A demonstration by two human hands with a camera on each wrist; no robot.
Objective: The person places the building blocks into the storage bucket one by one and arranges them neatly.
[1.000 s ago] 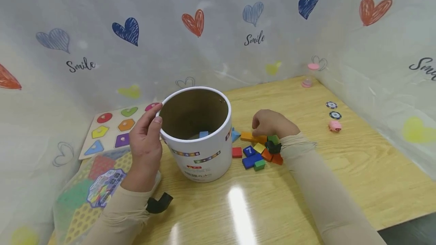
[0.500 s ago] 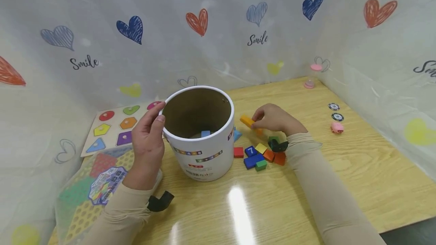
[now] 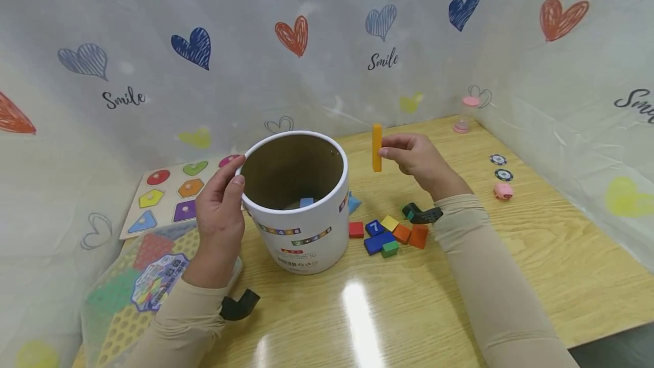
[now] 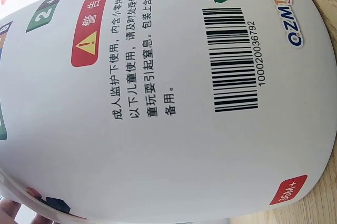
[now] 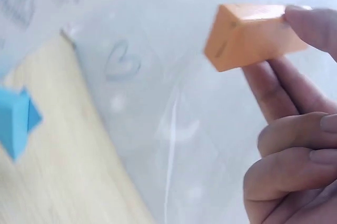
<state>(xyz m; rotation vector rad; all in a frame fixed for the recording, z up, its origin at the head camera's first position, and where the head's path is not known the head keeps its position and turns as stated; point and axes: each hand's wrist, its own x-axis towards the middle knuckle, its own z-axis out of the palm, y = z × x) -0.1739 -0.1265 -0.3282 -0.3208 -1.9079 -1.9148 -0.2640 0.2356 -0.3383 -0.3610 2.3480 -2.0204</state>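
While the left hand (image 3: 221, 223) grips the bucket (image 3: 319, 243) by its rim (image 3: 294, 132), probably to steady it, the right hand (image 3: 420, 159) pinches the orange block (image 3: 377, 149) upright in midair near the bucket, its slimness likely suiting that hold.

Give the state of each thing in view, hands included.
Orange rectangular block: held up, roughly upright.
Right hand: pinching that block.
White cylindrical bucket: upright, uncovered.
Pale blue block: inside bucket.
Left hand: touching bucket rim.
Loose multicoloured blocks: resting beside bucket.
Pale rectangular puzzle board: flat.
Two round patterned chips: flat.
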